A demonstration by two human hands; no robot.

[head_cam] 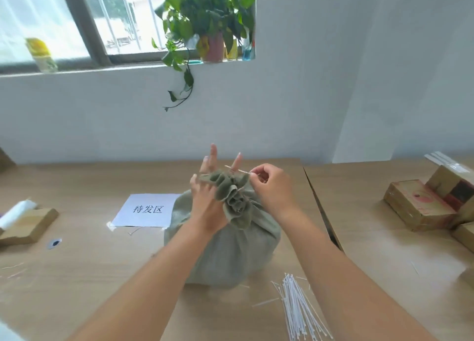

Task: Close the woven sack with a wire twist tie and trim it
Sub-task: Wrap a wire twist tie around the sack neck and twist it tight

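A full grey-green woven sack [225, 248] stands on the wooden table, its mouth gathered into a ruffled bunch [230, 194] at the top. A thin pale wire tie [237, 170] runs across the far side of the gathered neck. My right hand [269, 184] pinches one end of the tie with closed fingers. My left hand [207, 189] rests against the left of the neck with fingers spread upward; one fingertip touches the tie. How far the tie goes round the neck is hidden.
A bundle of white ties [300, 307] lies on the table at the near right. A white paper sign [147, 209] is taped left of the sack. Cardboard boxes [423, 204] stand at the right, a wooden block with a white roll [23, 220] at the left.
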